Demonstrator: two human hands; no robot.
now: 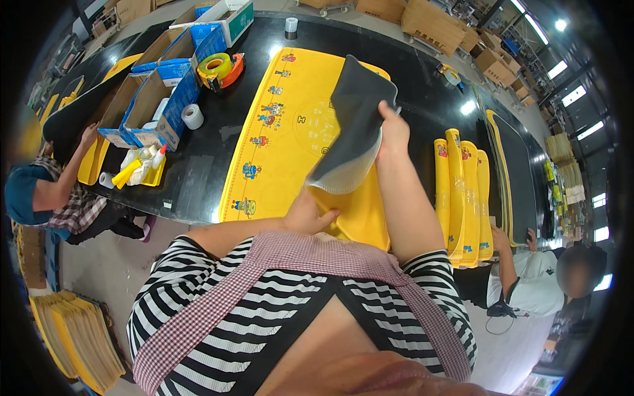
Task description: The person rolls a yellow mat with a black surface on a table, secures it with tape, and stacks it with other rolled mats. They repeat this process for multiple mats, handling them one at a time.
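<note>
- Nearest the camera, the left hand (309,214) lay pressed on the near end of the yellow mat (290,142), fingers curled down over its edge, pinning it rather than pinching it; whether anything was gripped underneath could not be told.
- Just beyond, the right hand (392,132) was clamped on the mat's lifted right side, thumb and fingers closed over the folded-back flap (353,125), whose underside showed dark grey.
- The two hands were well apart, one low at the near edge, one raised over the middle.
- The mat lay on the black table (198,165), its long axis running away from the person, near end at the table's front edge and far end pointing toward the boxes; a row of small cartoon figures ran along its left border.
- It looked soft and floppy, draping in a curve where lifted, probably light and somewhat rubbery, so not slippery; an edge or corner seemed the sensible place to hold it.
- To the right, rolled yellow mats (462,195) lay side by side, also lengthwise.
- Farther left sat a yellow tray of bottles (135,171), a white tape roll (192,116), blue-and-brown cartons (158,99) and a tape dispenser (221,68).
- Other people sat at both sides of the table.
</note>
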